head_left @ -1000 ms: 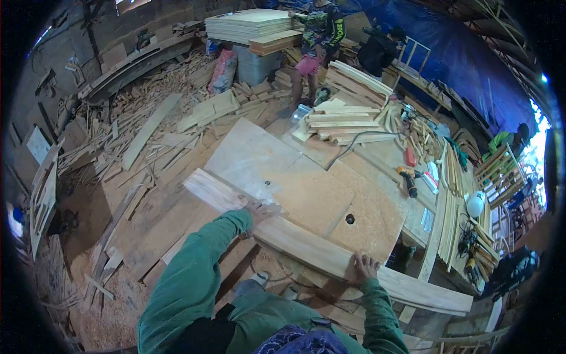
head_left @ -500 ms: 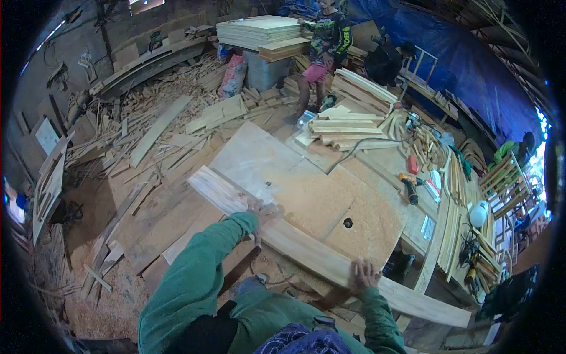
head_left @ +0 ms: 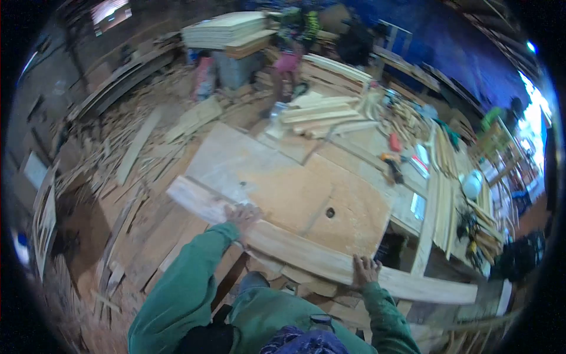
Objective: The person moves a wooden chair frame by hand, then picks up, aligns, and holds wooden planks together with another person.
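A long, pale wooden board [head_left: 298, 249] lies slantwise along the near edge of a dusty sheet-topped work surface [head_left: 283, 200]. Its right end reaches past the surface's corner. My left hand [head_left: 243, 219] grips the board left of its middle, fingers over the top face and the thumb side at the near edge. Farther right, my right hand [head_left: 365, 271] holds the board by its near edge, with its fingers on the top face. A dark round hole [head_left: 330, 212] shows in the work surface beyond the board.
Stacked wood strips [head_left: 330, 115] lie beyond the surface. To the right are an orange power drill [head_left: 392, 167], a red object [head_left: 394, 141] and long slats [head_left: 445, 194]. Scrap wood [head_left: 88, 147] covers the left floor. A person [head_left: 289, 47] stands by stacked panels [head_left: 227, 30].
The view has shifted and turned slightly, so the surroundings sit farther left and a little blurred. Both hands remain on the board, at about the same places along it.
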